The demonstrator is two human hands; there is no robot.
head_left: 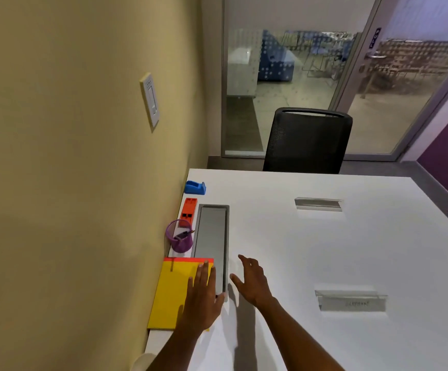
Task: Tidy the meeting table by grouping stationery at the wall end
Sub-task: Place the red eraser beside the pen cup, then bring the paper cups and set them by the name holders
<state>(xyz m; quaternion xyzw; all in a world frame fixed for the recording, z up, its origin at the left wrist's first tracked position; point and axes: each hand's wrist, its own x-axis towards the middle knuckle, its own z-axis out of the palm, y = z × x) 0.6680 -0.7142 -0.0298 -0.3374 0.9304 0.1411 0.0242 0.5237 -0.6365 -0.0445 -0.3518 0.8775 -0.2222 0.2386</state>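
The left hand (203, 298) lies flat, fingers straight, on the yellow notepad (173, 293), which sits at the wall edge of the table (324, 250), its right side overlapping the grey cable cover (212, 236). The right hand (252, 281) hovers just beside it, its grip wide and holding nothing. Along the same wall edge, beyond the pad, stand the purple pen cup (178, 236), the orange stapler (188, 211) and the blue tape dispenser (195, 187).

The step looks like squaring the pad against the wall. Press down lightly with the flat palm and slide it toward the wall edge, keeping its long side parallel to that edge. Stop short of the pen cup, which would tip easily. The right hand could steady the pad's free side.
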